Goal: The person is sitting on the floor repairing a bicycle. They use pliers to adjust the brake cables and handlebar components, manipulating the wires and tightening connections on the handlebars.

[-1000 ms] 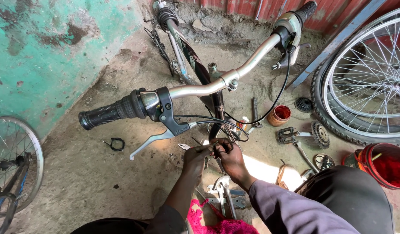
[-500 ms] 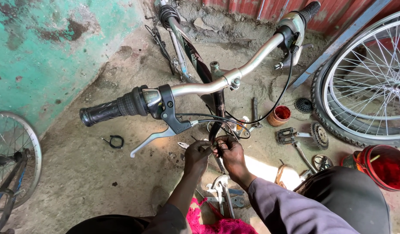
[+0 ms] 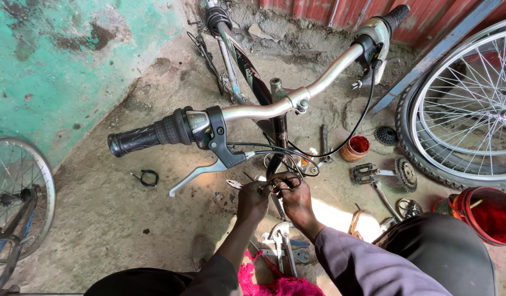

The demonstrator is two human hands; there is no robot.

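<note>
Left hand: the left hand (image 3: 252,201) is down low under the handlebar, fingers curled in tight around a small metal part near the fork; what exactly it pinches is too small to tell.
Right hand: the right hand (image 3: 295,198) sits right beside it, nearly touching, fingers closed narrow on the black cables (image 3: 275,151) where they gather at the front of the frame.
Handlebar: the silver handlebar (image 3: 275,107) runs across the middle of the view, black grip (image 3: 143,137) at the near left end, second grip up at the top right.
Brake lever: a silver brake lever (image 3: 195,174) hangs down from its black clamp just inside the left grip, above and left of the hands.
Ground, right side: an orange-red pot (image 3: 355,148) stands on the dirt near a pedal (image 3: 364,173) and a toothed sprocket (image 3: 406,174); a spoked wheel with tyre (image 3: 461,109) leans at the right edge.
Ground, near corner: a red bucket (image 3: 486,214) sits at the lower right edge, beside the person's dark knee.
Ground, left side: a small black cable loop (image 3: 149,177) lies alone on the dirt; another wheel (image 3: 15,197) shows at the left edge by the green wall.
Below the hands: spanners (image 3: 283,249) lie on the ground with a pink cloth (image 3: 275,282) at the bottom edge.
</note>
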